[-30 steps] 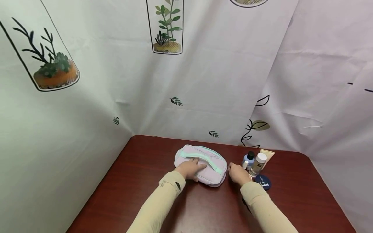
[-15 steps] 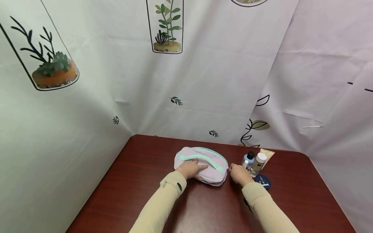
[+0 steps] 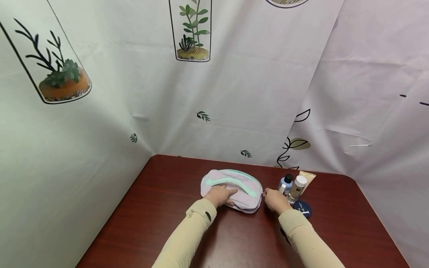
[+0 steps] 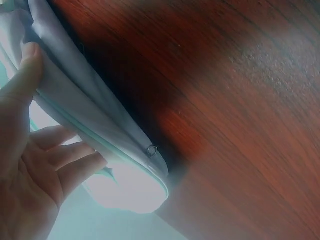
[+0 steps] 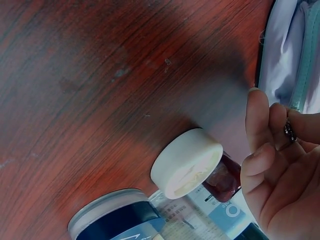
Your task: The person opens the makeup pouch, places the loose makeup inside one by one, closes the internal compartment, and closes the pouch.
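A lilac toiletry bag point(image 3: 248, 203) with a mint carry strap lies on the table. My left hand point(image 3: 218, 195) grips its near left part. In the left wrist view the thumb point(image 4: 31, 67) presses the bag's side while the other fingers lie on its top face. At the bag's right end my right hand point(image 3: 276, 201) pinches a small metal zipper pull point(image 5: 289, 131) between thumb and fingers, close to the mint zipper edge point(image 5: 303, 75). How far the zipper is drawn is hidden.
Right of my right hand stand a blue bottle with a black cap point(image 3: 286, 183), a clear bottle with a white cap point(image 3: 296, 191) and a beige tube point(image 3: 308, 179). A round dark blue case point(image 3: 302, 209) is in front of them. Fabric walls border the table point(image 3: 167, 208).
The bag's back edge has sunk slightly and its right end has shifted a little right. My right hand moved slightly right, and the zipper pull now shows at its fingertips.
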Demonstrator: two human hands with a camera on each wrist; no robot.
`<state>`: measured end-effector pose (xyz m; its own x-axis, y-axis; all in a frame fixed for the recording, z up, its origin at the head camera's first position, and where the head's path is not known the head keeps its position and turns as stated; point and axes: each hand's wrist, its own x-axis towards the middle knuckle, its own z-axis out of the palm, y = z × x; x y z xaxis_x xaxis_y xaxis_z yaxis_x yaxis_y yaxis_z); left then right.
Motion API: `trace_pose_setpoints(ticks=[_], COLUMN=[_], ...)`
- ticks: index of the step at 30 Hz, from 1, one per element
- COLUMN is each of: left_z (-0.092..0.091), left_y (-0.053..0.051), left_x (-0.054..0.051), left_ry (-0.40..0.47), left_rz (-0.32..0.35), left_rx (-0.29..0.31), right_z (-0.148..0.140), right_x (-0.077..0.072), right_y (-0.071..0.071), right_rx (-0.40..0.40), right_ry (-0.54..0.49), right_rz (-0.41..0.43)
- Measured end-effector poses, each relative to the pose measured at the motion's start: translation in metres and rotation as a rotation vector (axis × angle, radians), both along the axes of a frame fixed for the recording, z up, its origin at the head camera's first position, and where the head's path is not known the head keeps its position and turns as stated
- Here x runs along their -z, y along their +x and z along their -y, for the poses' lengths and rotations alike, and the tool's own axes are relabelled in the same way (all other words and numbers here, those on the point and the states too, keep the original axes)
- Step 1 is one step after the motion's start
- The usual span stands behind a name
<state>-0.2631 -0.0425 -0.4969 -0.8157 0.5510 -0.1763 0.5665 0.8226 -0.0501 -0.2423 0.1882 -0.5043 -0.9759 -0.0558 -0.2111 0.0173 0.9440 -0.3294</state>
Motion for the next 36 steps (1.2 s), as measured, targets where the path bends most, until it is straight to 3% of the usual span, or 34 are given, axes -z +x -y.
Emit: trace_pose_setpoints(ticks=[14,28,36], left_z=[-0.008,-0.013,-0.021], left_y=[-0.001,0.003,0.009], left_x=[0.002,0.006,-0.001], left_ry=[0.009,0.028,0.082], left_rz=[0.026,-0.038,-0.061], left_rx=[-0.074,-0.130,-0.194], right_z=[0.000,0.000,0.001], right_x=[0.000,0.000,-0.002], right_y=[0.001,0.002,0.006], right_rx=[-0.005,-0.021,-0.042], right_ry=[-0.023,-0.042,-0.072], right_rz=[0.014,0.008,-0.020])
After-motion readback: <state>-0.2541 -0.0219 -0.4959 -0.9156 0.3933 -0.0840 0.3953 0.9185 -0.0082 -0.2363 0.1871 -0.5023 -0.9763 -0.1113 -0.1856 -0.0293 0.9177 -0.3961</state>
